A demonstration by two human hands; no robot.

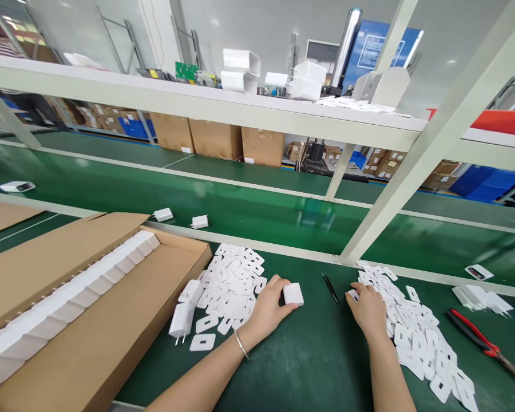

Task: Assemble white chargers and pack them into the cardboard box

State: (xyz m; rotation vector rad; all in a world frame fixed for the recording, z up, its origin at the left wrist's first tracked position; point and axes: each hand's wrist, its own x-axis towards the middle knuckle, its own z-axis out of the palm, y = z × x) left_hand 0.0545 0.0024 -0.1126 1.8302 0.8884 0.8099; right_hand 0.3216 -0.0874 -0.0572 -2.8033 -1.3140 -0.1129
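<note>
My left hand [268, 306] grips a small white charger block [293, 293] between thumb and fingers on the green mat. A thin bracelet sits on that wrist. My right hand [368, 309] rests at the near edge of a spread of flat white plastic pieces [420, 337], its fingers curled on one of them [352, 295]. A second heap of the same white pieces [234, 289] lies just left of my left hand. Two white plug chargers [184, 315] lie beside that heap.
An open cardboard box [124, 326] with a row of white chargers [68, 297] lies at the left. Black tweezers [332, 290] lie between my hands. Red-handled scissors [480, 340] and more chargers [480, 297] sit at the right. Loose chargers [163, 214] rest on the belt behind; a slanted frame post [412, 171] crosses it.
</note>
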